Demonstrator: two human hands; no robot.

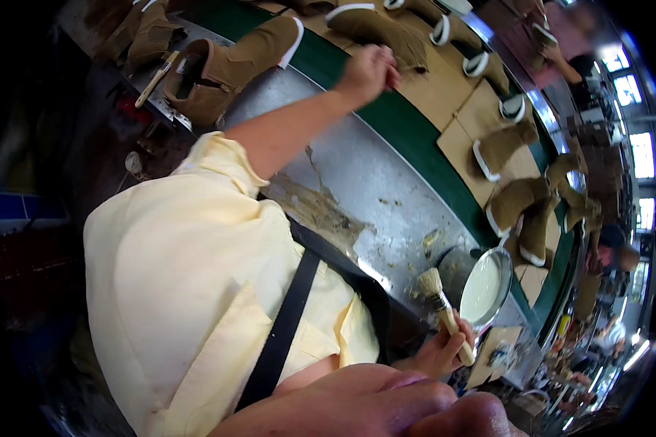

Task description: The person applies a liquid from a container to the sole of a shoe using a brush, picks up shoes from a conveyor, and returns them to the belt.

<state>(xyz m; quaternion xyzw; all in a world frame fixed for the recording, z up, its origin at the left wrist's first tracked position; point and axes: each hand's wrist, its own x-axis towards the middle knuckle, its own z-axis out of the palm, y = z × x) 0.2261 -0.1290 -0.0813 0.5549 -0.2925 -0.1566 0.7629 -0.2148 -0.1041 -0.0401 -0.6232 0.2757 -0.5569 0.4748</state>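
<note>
My left hand (370, 73) reaches over the green belt, fingers curled in, with nothing visible in them. It is next to a brown ankle boot (379, 33) with a white sole edge; whether it touches the boot is unclear. My right hand (444, 349) grips a flat paintbrush (445, 309) by its wooden handle, pale bristles pointing up and away. Just beside the brush stands a metal pot (455, 275) of whitish liquid (482, 288). Another brown boot (248, 62), its side zip visible, lies on its side at the metal bench's left end.
The metal bench (386, 197) has brown and yellowish stains. Beyond it, the green belt (404, 142) carries cardboard sheets (459, 120) and several boots (506, 149). A second brush (157, 80) lies at the bench's left edge. Across the belt, a co-worker (561, 44) holds a shoe.
</note>
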